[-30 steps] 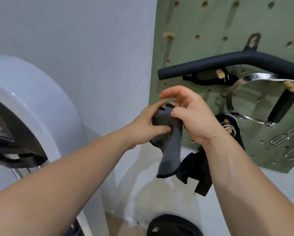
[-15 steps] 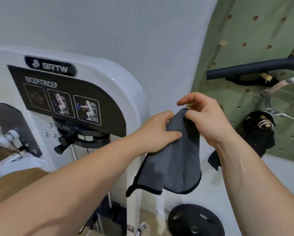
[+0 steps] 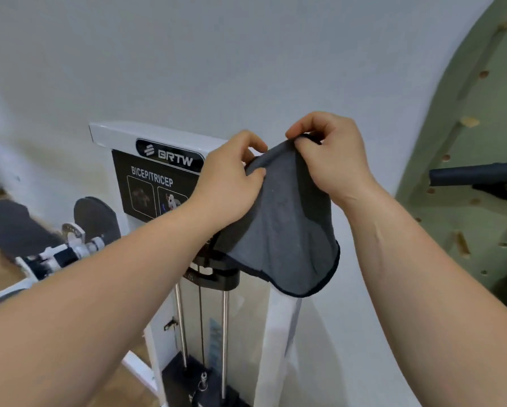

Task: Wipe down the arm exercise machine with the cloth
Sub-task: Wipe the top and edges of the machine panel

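A dark grey cloth hangs spread between both hands, in front of the white arm exercise machine. My left hand pinches the cloth's upper left edge. My right hand pinches its upper right edge. The machine's black label reads BRTW and BICEP/TRICEP. The cloth and my left hand hide the right part of the label. Below the cloth, steel guide rods run down to a black weight stack.
A black arm pad and the machine's white lever assembly sit at the left. A green pegboard with a black padded bar hangs at the right. A white wall stands behind.
My view has swung left, bringing the machine's tower to the centre and the pegboard to the right edge. The cloth has opened out wider between my hands.
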